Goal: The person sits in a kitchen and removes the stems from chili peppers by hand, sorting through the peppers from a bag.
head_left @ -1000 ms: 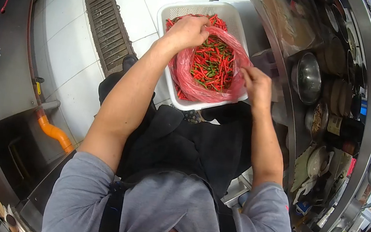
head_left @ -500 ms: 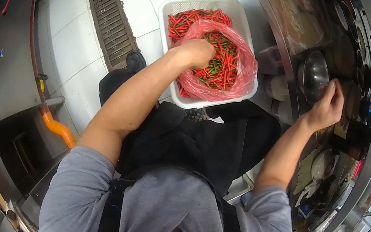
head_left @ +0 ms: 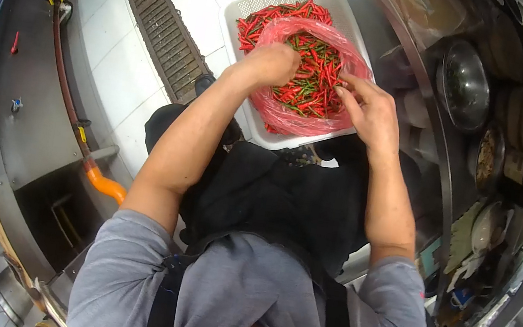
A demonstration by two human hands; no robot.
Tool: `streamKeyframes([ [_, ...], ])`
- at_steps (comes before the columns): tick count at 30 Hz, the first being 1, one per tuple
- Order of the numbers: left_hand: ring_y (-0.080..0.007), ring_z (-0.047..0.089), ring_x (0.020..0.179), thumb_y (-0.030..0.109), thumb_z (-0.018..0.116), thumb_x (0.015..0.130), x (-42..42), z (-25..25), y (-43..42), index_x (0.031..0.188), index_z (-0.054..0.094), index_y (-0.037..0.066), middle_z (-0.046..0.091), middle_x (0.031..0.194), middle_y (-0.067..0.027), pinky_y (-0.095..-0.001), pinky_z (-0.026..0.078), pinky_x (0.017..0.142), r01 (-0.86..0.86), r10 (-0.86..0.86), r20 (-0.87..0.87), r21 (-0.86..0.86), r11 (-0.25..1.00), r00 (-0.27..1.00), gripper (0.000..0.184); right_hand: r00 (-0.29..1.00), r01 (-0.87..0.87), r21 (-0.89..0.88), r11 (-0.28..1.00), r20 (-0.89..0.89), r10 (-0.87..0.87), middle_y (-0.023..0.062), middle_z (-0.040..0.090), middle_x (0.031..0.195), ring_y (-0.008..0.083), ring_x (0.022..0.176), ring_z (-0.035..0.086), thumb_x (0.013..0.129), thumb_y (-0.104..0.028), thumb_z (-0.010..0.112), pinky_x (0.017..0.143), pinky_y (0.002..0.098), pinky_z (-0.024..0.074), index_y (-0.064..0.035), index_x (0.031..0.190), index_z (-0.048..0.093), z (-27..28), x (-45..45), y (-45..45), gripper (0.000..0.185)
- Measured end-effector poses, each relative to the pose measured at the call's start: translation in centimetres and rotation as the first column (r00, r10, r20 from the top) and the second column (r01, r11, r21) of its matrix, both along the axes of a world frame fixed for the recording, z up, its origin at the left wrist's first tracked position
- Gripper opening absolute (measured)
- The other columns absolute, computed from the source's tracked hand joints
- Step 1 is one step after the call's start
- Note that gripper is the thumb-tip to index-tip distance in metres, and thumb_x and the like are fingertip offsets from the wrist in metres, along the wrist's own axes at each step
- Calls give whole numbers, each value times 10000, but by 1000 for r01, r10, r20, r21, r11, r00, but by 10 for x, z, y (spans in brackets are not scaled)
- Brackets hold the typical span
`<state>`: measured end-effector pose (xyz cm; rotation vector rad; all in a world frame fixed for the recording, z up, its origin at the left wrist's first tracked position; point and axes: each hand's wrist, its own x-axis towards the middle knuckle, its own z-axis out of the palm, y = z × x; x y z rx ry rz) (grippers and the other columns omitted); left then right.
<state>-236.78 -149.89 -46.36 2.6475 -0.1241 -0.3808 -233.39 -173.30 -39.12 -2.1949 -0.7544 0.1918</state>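
Note:
Small red and green chili peppers (head_left: 316,70) fill a translucent pink plastic bag (head_left: 301,125) with a wide mouth. The bag sits in a white plastic basket (head_left: 239,8), and more red chilies lie loose behind it. My left hand (head_left: 273,64) is at the bag's left side, fingers curled closed among the chilies; what they hold is hidden. At the bag's right edge, my right hand (head_left: 374,109) has its thumb and forefinger slightly apart, with the fingertips close to the chilies.
A metal bowl (head_left: 464,82) stands on the shelf at right, near a dish of brownish food (head_left: 489,157). A metal shelf edge (head_left: 436,149) runs beside my right arm. On the left are a floor drain grate (head_left: 155,15), a steel cabinet (head_left: 35,96) and an orange pipe (head_left: 103,182).
My right hand has moved left from beside the metal bowl to the bag of chilies. The left hand stays in the bag, nearly in place. The view has shifted slightly.

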Motion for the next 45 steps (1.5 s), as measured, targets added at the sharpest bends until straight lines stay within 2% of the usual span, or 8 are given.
streamKeyframes([
  [6,-189,651,713,122,684,808,10,10,13,883,652,43,677,798,-96,-326,508,638,-203,225,-9,-470,859,974,113,992,-122,-21,992,14,123,168,669,846,359,797,641,841,-202,672,706,417,500,-37,991,687,-18,5,5,224],
  [8,-106,620,747,95,665,868,8,32,-6,990,602,37,657,834,-15,-243,479,630,-423,238,-351,-702,574,906,149,992,-128,-40,991,11,128,167,669,846,360,803,643,849,-209,663,711,424,499,-38,1000,685,-19,6,7,229],
  [16,-189,661,931,33,582,910,-5,23,-39,1179,554,-11,664,1029,-121,-280,545,788,-390,55,-392,-874,289,918,274,1000,-16,-9,1000,6,16,209,657,850,394,822,630,882,-221,620,712,463,490,-34,989,675,-24,4,14,222],
  [24,-129,645,815,224,631,918,-1,21,-31,1053,650,-3,682,885,-81,-252,534,667,-432,234,-363,-753,497,902,264,997,-76,-114,991,-34,73,228,650,826,411,834,623,870,-178,629,722,484,484,-26,983,660,-31,-1,24,192],
  [27,-111,633,745,247,630,919,1,25,-24,998,656,18,675,832,-63,-233,507,626,-451,302,-339,-739,501,891,243,996,11,-32,999,-87,-13,192,667,779,340,717,662,873,-168,633,653,428,503,-20,991,675,-45,4,22,194],
  [29,-103,625,722,252,636,916,1,26,-21,954,655,30,668,804,-50,-228,495,614,-468,300,-365,-763,447,881,226,921,48,-9,999,-386,-48,138,670,717,216,583,650,880,-158,631,569,355,496,-14,999,684,-39,3,21,194],
  [32,-100,623,712,255,642,912,0,27,-21,931,649,27,662,785,-44,-222,485,609,-473,296,-382,-803,363,876,229,937,-3,-13,1000,-349,-2,93,651,661,118,506,595,890,-146,621,510,310,470,-5,961,682,-30,-1,23,169],
  [45,-103,579,636,232,655,892,4,18,-19,847,617,61,644,745,-35,-238,444,574,-468,150,-459,-732,494,876,181,929,-359,14,933,106,355,164,632,776,355,742,636,809,-79,612,650,452,494,-35,841,622,-46,-15,20,56],
])
